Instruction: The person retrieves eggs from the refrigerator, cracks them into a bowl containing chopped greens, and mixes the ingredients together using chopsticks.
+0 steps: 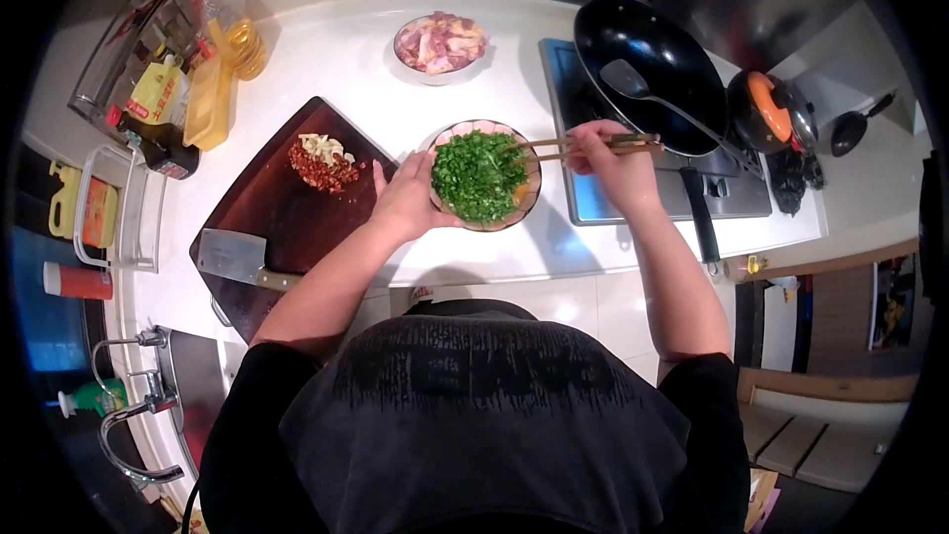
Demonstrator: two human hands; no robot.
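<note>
A bowl (535,200) full of chopped green herbs (476,173) stands on the white counter, with something yellow showing at its right edge. My left hand (403,200) rests against the bowl's left side, fingers and thumb around its rim. In my right hand (608,158) is a pair of chopsticks (551,146), their tips at the herbs' right side. Left of the bowl, a dark cutting board (287,153) holds chopped red chili (318,172), chopped garlic (326,147) and a cleaver (232,255). Behind stands a bowl of raw meat pieces (441,44).
On the right, a black wok (643,40) with a spatula (625,79) sits on the stove (585,200). An orange-lidded pot (763,111) is beyond it. Bottles (163,143) and a rack stand at the left, above the sink faucet (124,435).
</note>
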